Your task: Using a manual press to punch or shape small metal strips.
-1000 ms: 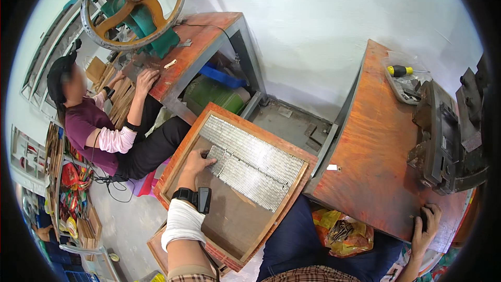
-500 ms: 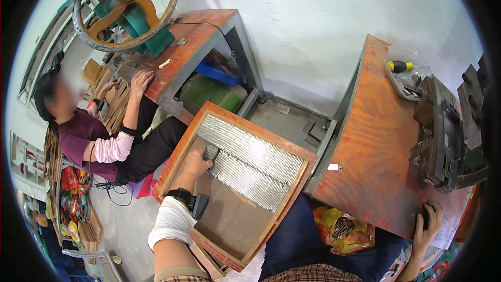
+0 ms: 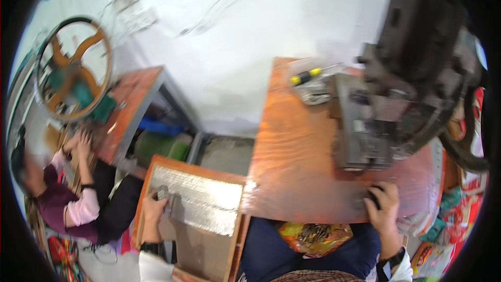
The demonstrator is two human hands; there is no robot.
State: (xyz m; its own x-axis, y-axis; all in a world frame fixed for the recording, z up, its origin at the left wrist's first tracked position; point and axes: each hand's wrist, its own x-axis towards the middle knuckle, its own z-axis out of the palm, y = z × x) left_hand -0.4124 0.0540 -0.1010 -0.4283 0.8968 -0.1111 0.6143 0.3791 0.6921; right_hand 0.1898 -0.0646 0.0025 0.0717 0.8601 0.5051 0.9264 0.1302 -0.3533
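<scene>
Left hand (image 3: 155, 208) pinches a grey bundle (image 3: 163, 192), metal rows (image 3: 206, 198) lying just rightward; right hand (image 3: 385, 206) half-curls at the surface's (image 3: 297, 172) front edge, hold unclear.

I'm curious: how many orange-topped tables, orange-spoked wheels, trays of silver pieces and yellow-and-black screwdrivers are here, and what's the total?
Orange-topped tables: 2
Orange-spoked wheel: 1
Tray of silver pieces: 1
Yellow-and-black screwdriver: 1
Total: 5

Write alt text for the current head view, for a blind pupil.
A person's left hand holds a small grey object over a wooden tray of shiny metal pieces; the right hand rests on the edge of a reddish table. Another person sits at left.
</scene>
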